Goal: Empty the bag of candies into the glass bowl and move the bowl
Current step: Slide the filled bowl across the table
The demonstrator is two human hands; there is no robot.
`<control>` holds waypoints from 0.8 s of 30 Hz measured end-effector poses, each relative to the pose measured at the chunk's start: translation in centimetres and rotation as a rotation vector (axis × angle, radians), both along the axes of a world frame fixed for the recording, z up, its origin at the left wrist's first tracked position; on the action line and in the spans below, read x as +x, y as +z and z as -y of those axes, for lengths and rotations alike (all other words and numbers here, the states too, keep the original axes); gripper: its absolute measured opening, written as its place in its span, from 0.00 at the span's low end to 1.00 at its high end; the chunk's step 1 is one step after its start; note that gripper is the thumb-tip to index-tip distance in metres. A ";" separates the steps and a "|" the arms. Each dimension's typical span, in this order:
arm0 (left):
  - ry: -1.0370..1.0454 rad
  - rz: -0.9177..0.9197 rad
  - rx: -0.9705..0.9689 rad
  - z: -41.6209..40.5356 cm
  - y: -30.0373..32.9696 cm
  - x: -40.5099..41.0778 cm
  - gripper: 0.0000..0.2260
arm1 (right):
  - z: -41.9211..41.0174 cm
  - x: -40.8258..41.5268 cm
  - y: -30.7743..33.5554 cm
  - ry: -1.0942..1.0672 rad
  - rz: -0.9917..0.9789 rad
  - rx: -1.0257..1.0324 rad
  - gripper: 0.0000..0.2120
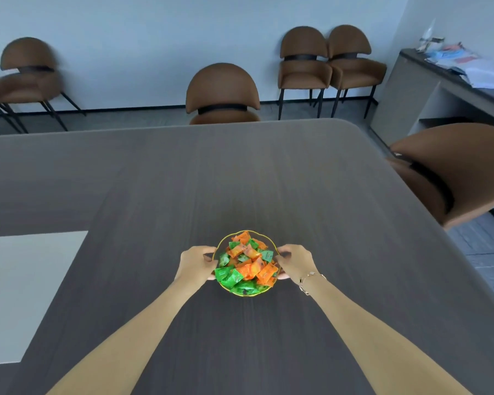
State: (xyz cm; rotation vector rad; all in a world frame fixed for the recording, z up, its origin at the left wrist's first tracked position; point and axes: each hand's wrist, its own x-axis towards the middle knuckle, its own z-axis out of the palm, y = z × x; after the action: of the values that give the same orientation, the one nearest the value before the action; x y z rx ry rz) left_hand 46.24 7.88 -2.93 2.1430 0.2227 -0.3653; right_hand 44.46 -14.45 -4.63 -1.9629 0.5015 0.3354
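The glass bowl point(247, 292) sits near the person's edge of the dark tabletop point(268, 181), heaped with candies point(247, 263), and both hands are closed on it: the left hand point(196, 265) wraps the left side with fingers curled over the rim and the thumb low on the wall, and the right hand point(294, 262) mirrors it on the right side. Whether the bowl rests on the surface or is lifted just clear cannot be told. No bag is in view, so the pour looks done and the move is the step in hand. The main risk, as I judge it, is spillage: the candies mound above the rim at the near side, and any tilt or quick jerk could send wrappers sliding over the edge. Glass is smooth and hard, so a grip by fingertips on a thin, scalloped rim could slip, particularly if the 2 hands lift unevenly; a drop onto the hard surface could chip or break it. The bracelet point(311, 276) on the right wrist hangs loose and could knock the glass. The bowl is clear, shallow and round with a wavy edge lined in gold. The candies are small pillow-shaped packets in crinkled, glossy orange and green film, light and apt to shift against each other. The tabletop is matte with a fine straight wood grain and a rounded far corner, flat and open ahead. Brown padded chairs point(223, 92) with curved backs stand beyond it.
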 end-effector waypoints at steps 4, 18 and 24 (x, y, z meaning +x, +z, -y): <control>-0.004 -0.030 0.015 0.2 -1.7 0.8 0.16 | 0.3 0.6 -1.5 0.002 -0.016 -0.002 0.10; 0.010 -0.030 -0.054 0.3 -3.1 0.1 0.15 | 0.5 0.4 -2.4 0.017 0.015 -0.033 0.11; 0.082 -0.024 -0.114 0.8 -3.1 -0.3 0.16 | 0.5 0.1 -2.6 0.001 0.037 -0.021 0.13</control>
State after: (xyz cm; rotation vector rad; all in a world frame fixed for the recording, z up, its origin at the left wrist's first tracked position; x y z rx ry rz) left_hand 45.94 7.11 -5.99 2.0115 0.2954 -0.3478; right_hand 44.56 -14.97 -7.24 -1.9861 0.4818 0.2955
